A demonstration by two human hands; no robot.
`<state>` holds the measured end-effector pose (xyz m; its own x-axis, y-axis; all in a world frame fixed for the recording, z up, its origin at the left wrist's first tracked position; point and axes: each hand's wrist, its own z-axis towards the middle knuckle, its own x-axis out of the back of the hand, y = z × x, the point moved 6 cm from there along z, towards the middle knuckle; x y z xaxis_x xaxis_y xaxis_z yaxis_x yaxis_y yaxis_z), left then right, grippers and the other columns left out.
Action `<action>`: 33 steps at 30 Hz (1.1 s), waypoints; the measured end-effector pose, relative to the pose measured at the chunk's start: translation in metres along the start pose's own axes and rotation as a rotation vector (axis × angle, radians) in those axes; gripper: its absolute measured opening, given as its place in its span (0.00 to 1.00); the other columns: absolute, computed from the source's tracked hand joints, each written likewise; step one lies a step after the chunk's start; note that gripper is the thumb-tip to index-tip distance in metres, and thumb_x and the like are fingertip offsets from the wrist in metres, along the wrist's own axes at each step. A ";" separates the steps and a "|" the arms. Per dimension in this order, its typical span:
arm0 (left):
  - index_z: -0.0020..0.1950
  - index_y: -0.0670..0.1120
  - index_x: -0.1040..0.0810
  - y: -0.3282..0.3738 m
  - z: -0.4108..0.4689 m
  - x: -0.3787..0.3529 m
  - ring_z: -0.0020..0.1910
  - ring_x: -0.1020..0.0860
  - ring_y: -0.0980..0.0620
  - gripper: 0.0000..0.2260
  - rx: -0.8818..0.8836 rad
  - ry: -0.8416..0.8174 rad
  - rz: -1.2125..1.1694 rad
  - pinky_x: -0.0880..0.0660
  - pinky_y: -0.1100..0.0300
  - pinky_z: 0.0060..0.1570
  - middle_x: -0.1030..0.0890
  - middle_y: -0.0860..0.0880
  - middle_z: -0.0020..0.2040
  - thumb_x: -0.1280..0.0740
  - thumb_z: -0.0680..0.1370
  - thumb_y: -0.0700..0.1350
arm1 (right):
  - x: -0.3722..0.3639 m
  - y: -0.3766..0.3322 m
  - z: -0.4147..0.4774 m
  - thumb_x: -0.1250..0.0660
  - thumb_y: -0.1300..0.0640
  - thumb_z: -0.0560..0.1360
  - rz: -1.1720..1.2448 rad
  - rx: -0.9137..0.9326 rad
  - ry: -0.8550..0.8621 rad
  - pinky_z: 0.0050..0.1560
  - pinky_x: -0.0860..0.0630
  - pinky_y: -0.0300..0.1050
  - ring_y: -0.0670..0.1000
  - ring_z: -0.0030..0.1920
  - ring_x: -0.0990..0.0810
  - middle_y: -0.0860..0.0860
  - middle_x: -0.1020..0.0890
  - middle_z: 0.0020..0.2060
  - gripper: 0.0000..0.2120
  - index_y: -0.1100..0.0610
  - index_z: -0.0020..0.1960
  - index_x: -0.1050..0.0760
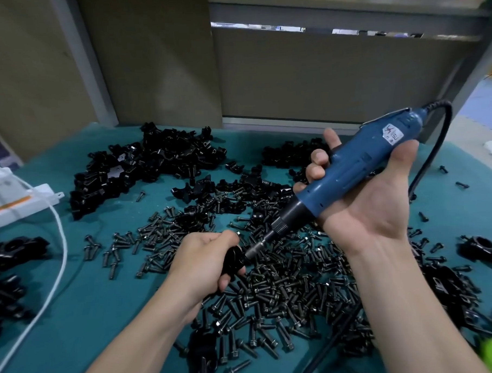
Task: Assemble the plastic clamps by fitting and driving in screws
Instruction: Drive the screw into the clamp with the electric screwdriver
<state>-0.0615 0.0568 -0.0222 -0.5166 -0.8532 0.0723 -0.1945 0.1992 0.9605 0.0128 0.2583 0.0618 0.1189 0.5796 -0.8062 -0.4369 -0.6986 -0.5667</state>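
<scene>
A: Left hand pose?
B: Left hand (205,258) was knuckles-up, low over the teal mat (103,305). Fingers were curled tight round a black clamp (234,261), held just above the screw pile (286,291).
A: Right?
B: Right hand (364,203) sat higher, palm-up. The blue electric screwdriver (359,167) lay across the palm, fingers wrapped over its far side, thumb against the rear body.
A: Tool axis?
B: Diagonal. Cord end pointed up-right, bit (254,249) down-left, tip touching the clamp in the left hand. The black cord (434,138) looped off the rear and dropped to the right.
A: Markings?
B: The white box (19,193) at far left carried an orange strip (11,203), text unreadable. The white sticker (393,134) near the screwdriver's rear had a red logo, characters too blurred to read.
</scene>
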 end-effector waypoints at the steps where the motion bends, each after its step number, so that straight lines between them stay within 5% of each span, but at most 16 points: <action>1: 0.37 0.44 0.18 0.000 0.001 0.000 0.24 0.30 0.49 0.13 0.002 0.002 -0.003 0.36 0.67 0.20 0.15 0.39 0.36 0.33 0.79 0.46 | -0.001 0.000 0.000 0.43 0.21 0.71 -0.001 -0.003 -0.012 0.61 0.40 0.54 0.53 0.43 0.26 0.55 0.24 0.47 0.45 0.55 0.72 0.31; 7: 0.38 0.40 0.19 -0.005 0.002 0.000 0.23 0.30 0.50 0.12 -0.027 0.067 0.004 0.35 0.68 0.21 0.15 0.40 0.34 0.32 0.79 0.45 | 0.006 -0.002 0.012 0.38 0.25 0.74 -0.090 -0.048 0.317 0.57 0.23 0.51 0.54 0.43 0.22 0.54 0.22 0.46 0.36 0.58 0.57 0.22; 11: 0.37 0.38 0.21 -0.006 0.002 0.003 0.21 0.30 0.52 0.16 -0.075 0.139 0.082 0.31 0.66 0.27 0.20 0.46 0.27 0.31 0.79 0.48 | 0.016 0.004 0.009 0.34 0.27 0.74 0.017 -0.028 0.474 0.56 0.22 0.50 0.53 0.39 0.21 0.54 0.20 0.43 0.32 0.58 0.54 0.22; 14: 0.37 0.37 0.22 -0.009 -0.001 0.004 0.22 0.30 0.50 0.16 -0.101 0.148 0.130 0.29 0.62 0.35 0.29 0.45 0.27 0.30 0.78 0.48 | 0.019 0.003 -0.004 0.35 0.28 0.75 0.096 0.002 0.382 0.50 0.22 0.48 0.54 0.41 0.22 0.55 0.19 0.43 0.34 0.59 0.58 0.22; 19: 0.36 0.37 0.23 -0.008 -0.001 0.006 0.29 0.32 0.49 0.16 -0.115 0.122 0.181 0.28 0.59 0.36 0.29 0.45 0.29 0.30 0.78 0.47 | 0.025 0.002 -0.025 0.38 0.25 0.74 0.228 -0.001 0.283 0.53 0.23 0.51 0.56 0.46 0.23 0.56 0.21 0.49 0.43 0.60 0.70 0.22; 25: 0.37 0.45 0.24 -0.006 -0.006 0.001 0.29 0.32 0.49 0.11 -0.109 0.078 0.179 0.29 0.63 0.30 0.30 0.45 0.31 0.30 0.78 0.46 | 0.024 0.000 -0.034 0.42 0.25 0.76 0.238 -0.009 0.212 0.51 0.24 0.49 0.55 0.44 0.22 0.56 0.21 0.49 0.40 0.57 0.66 0.19; 28: 0.36 0.46 0.24 -0.004 -0.006 0.001 0.25 0.32 0.50 0.12 -0.094 0.047 0.138 0.30 0.59 0.33 0.28 0.45 0.30 0.30 0.78 0.46 | 0.024 -0.001 -0.033 0.41 0.27 0.77 0.227 0.008 0.253 0.59 0.25 0.49 0.56 0.44 0.19 0.55 0.16 0.49 0.37 0.58 0.57 0.14; 33: 0.34 0.45 0.25 -0.001 -0.001 0.000 0.28 0.34 0.49 0.12 -0.092 0.038 0.121 0.33 0.64 0.24 0.29 0.44 0.33 0.30 0.77 0.43 | 0.026 -0.006 -0.029 0.39 0.31 0.78 0.301 0.028 0.273 0.67 0.28 0.53 0.56 0.53 0.22 0.53 0.16 0.55 0.33 0.55 0.70 0.23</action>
<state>-0.0605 0.0563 -0.0225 -0.4992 -0.8437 0.1976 -0.0545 0.2582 0.9646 0.0448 0.2657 0.0391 0.2129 0.2158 -0.9529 -0.5116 -0.8063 -0.2969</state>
